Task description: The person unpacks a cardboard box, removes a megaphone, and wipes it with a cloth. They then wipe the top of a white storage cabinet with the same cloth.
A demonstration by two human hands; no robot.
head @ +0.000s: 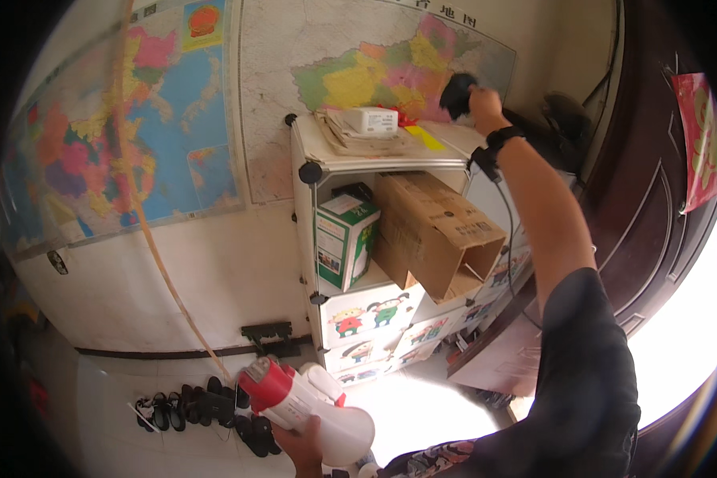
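Note:
My left hand (302,442) grips a red and white megaphone (299,406) low in the view, its wide white horn tilted towards the lower right. My right arm reaches up and away to the top of a white modular cube cabinet (454,143). In my right hand (486,106) is a dark, soft-looking thing (457,95), too unclear to name, held above the back right of that top. Near it on the cabinet lie a stack of papers (340,134), a small white box (375,120), a red ribbon-like item (404,116) and a yellow slip (425,138).
The upper compartment holds a green and white carton (346,239) and a cardboard box (442,227) that juts out past the front. Several shoes (200,406) line the floor by the wall. A dark door (633,239) stands at the right. Two maps (179,137) hang behind.

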